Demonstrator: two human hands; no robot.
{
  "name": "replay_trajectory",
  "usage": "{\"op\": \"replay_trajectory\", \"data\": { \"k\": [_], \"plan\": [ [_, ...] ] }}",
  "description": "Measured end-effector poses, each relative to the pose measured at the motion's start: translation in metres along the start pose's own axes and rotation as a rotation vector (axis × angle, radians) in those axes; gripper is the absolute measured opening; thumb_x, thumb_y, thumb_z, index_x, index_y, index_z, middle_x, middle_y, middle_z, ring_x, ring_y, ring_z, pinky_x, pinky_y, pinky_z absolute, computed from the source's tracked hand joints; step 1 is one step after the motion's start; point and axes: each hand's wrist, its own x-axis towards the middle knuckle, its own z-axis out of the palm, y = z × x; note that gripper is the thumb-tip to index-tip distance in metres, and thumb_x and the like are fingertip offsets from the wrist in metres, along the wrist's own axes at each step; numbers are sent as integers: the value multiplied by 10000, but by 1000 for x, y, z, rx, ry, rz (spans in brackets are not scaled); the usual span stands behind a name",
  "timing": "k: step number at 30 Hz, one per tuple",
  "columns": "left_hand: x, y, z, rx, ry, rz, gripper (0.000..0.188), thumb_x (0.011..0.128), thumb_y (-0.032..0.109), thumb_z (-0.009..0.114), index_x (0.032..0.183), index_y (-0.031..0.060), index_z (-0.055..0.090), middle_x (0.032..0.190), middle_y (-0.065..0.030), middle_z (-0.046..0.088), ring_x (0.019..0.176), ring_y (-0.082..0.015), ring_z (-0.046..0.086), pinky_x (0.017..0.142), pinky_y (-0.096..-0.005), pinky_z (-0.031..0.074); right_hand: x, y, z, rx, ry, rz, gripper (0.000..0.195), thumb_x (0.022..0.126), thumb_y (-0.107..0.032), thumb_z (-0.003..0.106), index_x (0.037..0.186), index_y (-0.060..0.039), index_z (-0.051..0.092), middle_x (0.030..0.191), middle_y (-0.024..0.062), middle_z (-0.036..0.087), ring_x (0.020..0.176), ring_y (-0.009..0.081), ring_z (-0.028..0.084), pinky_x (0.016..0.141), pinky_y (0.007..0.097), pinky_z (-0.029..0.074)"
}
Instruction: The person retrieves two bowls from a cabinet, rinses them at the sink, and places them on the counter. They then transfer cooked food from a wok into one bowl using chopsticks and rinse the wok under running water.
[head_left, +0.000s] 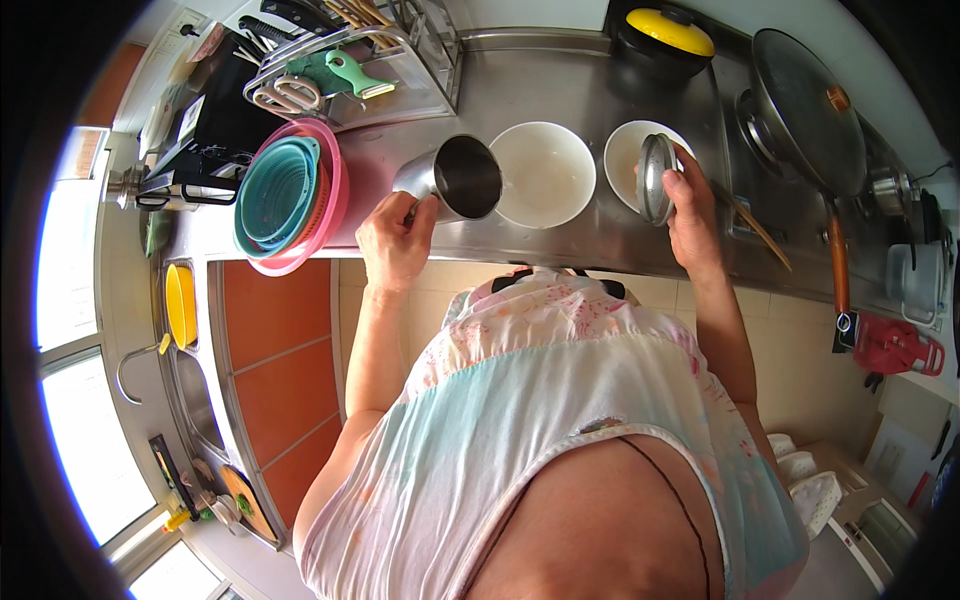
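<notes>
My left hand (396, 241) grips the handle of a stainless steel mug (420, 184). The mug leans to the right, its mouth turned up towards me and its rim at the left edge of a large white bowl (544, 172). A little pale liquid seems to lie in that bowl. Over the near right part of a second, smaller white bowl (622, 157), my right hand (694, 217) pinches a small round metal lid (655, 180) on edge. The lid hides part of this bowl and its contents. A pair of wooden chopsticks (757, 229) lies just right of my right hand.
Nested teal colanders and pink basins (277, 195) stand at the left, before a metal rack (420, 82) with knives, scissors and a green peeler (352, 73). A yellow-lidded black pot (667, 45) sits behind. On the right, a lidded frying pan (802, 112) has its wooden handle (838, 255) pointing towards me.
</notes>
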Motion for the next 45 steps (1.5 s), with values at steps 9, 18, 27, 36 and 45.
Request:
{"op": "replay_trajectory", "data": {
  "k": [9,18,27,36,45],
  "plan": [
    [2,0,-1,38,11,55,261,786,175,687,655,8,535,589,-139,481,507,-307,455,501,-362,373,0,-4,5,20,7,-22,771,830,-362,689,1396,16,326,1013,40,626,836,50,504,653,191,383],
    [14,5,-1,10,12,15,246,793,200,691,699,3,578,608,-152,506,514,-305,473,510,-355,391,1,-19,-10,70,30,-23,577,862,-323,605,1333,-39,430,1118,83,590,1063,159,563,833,296,482],
    [31,16,12,-71,16,63,260,804,222,694,700,7,591,578,-136,498,492,-251,455,508,-336,393,-16,-30,-32,103,138,-91,509,873,-288,569,1298,-25,476,1126,71,584,1042,148,559,880,299,456],
    [58,13,42,-342,-12,46,269,812,231,697,716,0,597,546,-78,464,535,-117,404,530,-282,384,-36,-27,-49,100,213,-136,474,887,-321,568,1255,-28,507,1098,58,593,1015,126,552,856,279,443],
    [70,25,57,-312,-75,72,281,809,257,696,734,-2,616,556,-77,487,548,-110,438,555,-281,406,-53,-18,-70,66,291,-129,467,895,-342,541,1236,-25,512,1070,107,613,951,155,591,798,299,489]
  ]
}}
